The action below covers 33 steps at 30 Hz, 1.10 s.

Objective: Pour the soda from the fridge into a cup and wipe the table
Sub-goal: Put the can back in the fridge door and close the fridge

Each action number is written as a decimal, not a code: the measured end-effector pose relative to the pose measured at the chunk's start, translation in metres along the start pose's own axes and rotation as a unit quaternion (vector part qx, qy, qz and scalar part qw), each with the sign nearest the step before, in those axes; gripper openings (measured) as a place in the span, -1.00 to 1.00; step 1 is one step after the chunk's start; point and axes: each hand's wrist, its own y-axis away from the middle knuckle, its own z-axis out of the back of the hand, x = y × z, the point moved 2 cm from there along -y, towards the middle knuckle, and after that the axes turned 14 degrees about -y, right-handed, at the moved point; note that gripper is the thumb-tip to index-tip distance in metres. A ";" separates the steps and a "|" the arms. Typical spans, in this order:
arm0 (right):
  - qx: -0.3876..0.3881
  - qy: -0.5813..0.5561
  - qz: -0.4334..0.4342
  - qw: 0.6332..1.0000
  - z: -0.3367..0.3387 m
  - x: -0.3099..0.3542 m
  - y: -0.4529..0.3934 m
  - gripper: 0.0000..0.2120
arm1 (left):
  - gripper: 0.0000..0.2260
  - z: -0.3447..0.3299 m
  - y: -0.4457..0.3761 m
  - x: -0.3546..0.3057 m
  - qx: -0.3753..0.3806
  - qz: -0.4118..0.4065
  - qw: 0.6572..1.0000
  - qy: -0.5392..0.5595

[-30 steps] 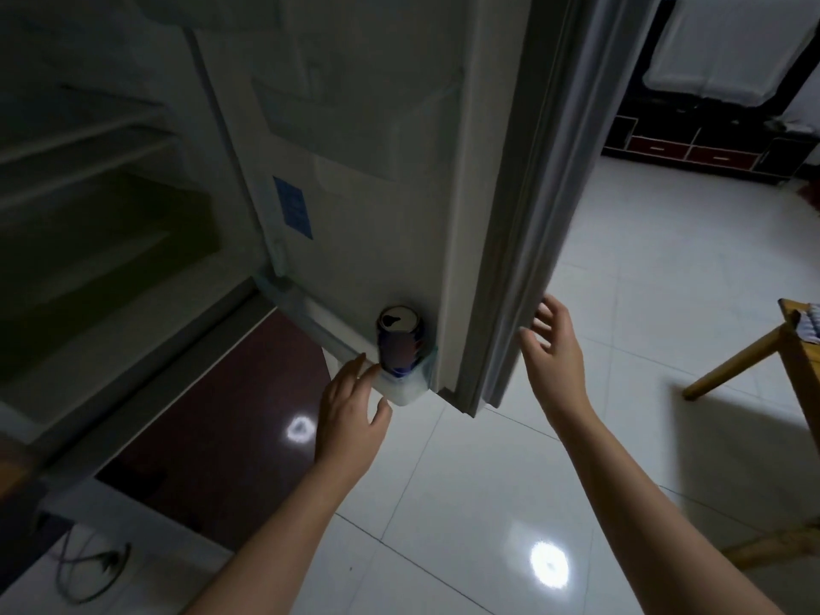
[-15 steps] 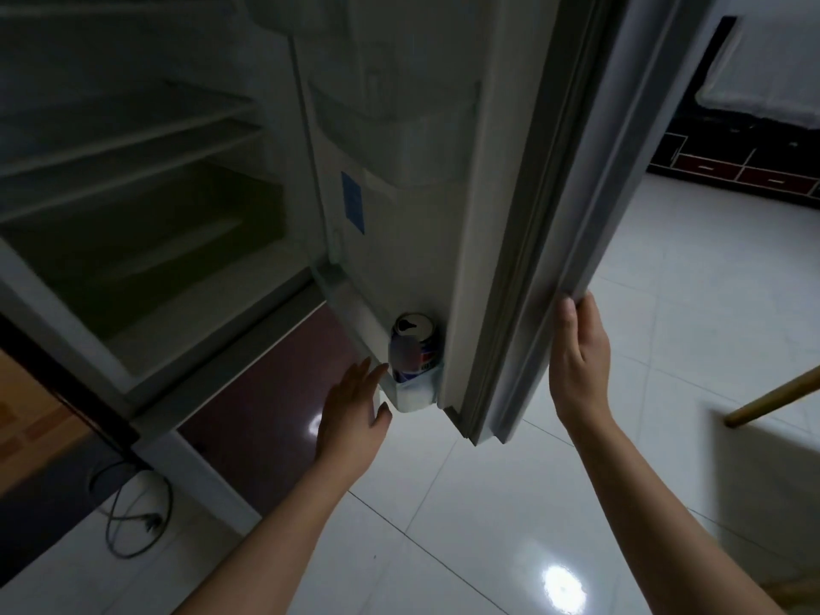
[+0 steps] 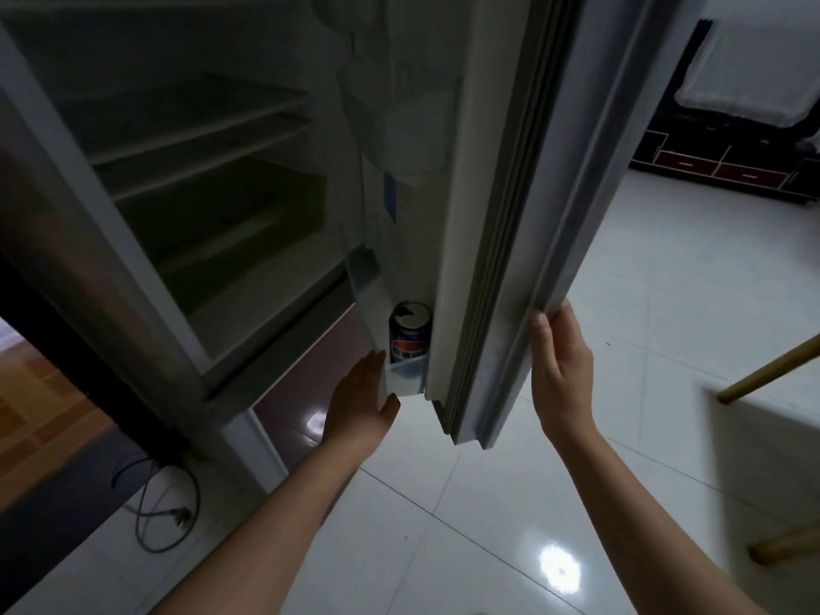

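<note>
Room: white tiled floor (image 3: 510,503), one open fridge (image 3: 213,179) with bare shelves.
Count: one soda can (image 3: 410,332), two hands.
Left hand (image 3: 361,399): fingers straight and together, touching the door bin (image 3: 406,377) just beside the can.
Right hand (image 3: 561,370): fingers curled around the fridge door (image 3: 523,193) edge.
Can: blue, upright in the bottom door bin, silver top showing.

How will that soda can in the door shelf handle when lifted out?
The soda can looks like rigid thin metal, so it would probably dent under a hard squeeze. Smooth and fridge-cold, it may be slippery. The door shelf hugs its base, so lift straight up.
</note>
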 end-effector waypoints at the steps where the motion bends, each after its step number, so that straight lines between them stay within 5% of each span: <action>1: 0.010 0.002 0.003 1.000 -0.009 0.002 0.005 -0.65 | -0.43 0.004 0.003 0.006 0.001 0.002 1.000 0.004; 13: 0.144 0.081 0.050 0.985 -0.114 0.020 0.044 -0.31 | -0.44 0.060 0.028 0.079 -0.025 0.075 0.997 0.014; 17: 0.179 0.097 0.088 0.975 -0.150 0.024 0.047 -0.17 | -0.44 0.083 0.036 0.101 -0.086 0.111 0.990 0.014; 27: 0.215 0.128 0.123 0.960 -0.219 0.016 0.051 -0.20 | -0.31 0.137 0.041 0.156 -0.165 0.170 0.971 0.006; 33: 0.240 0.160 0.134 0.948 -0.249 0.013 0.052 -0.19 | -0.29 0.160 0.027 0.168 -0.139 0.178 0.969 0.102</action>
